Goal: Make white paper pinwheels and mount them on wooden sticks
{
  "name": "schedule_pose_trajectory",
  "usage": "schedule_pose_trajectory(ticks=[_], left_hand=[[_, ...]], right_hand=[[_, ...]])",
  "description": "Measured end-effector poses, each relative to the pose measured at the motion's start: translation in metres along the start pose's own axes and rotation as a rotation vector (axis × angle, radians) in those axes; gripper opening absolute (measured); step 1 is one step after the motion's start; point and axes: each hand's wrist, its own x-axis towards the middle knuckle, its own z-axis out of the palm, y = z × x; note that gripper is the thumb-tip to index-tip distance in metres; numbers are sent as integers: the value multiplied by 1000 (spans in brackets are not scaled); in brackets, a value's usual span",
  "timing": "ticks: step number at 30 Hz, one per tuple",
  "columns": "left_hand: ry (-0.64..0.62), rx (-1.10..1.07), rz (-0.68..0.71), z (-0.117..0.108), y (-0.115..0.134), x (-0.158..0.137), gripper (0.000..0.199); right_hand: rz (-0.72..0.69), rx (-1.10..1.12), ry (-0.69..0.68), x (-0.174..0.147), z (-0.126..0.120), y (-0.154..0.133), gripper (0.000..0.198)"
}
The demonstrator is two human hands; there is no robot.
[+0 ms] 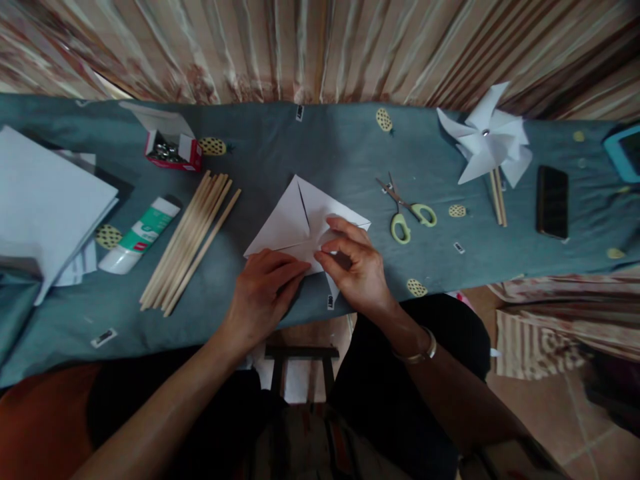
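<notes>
The left hand point(267, 283) has its fingers drawn together on the near-left edge of a white paper square slit inward from its corners point(283, 227), probably steadying it; whether it grips the edge is hidden. The right hand point(355, 263) pinches a flap between thumb and forefinger near the centre, seemingly to keep it bent inward. The square lies between and partly under both hands. Just right of the right hand, metal scissors with pale green handles point(406, 212) lie partly open, seemingly for easy reach. Left of the left hand are thin, pale wooden sticks point(185, 243), loosely bunched, then a white-and-green glue tube point(140, 235), contents hidden. Farther left and forward, a small red-and-white cardboard box point(188, 153) stands open, holding silvery metal pieces point(169, 152). Far right of the right hand rests a white paper pinwheel point(483, 141).
</notes>
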Motion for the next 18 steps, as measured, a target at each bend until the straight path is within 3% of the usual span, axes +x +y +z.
schedule_pose_trajectory(ticks=[7, 18], left_hand=[[19, 33, -29, 1, 1, 1, 17], [59, 74, 32, 3, 0, 2, 14]], right_hand=[[22, -7, 20, -2, -4, -3, 6], [-218, -195, 45, -9, -2, 0, 15]])
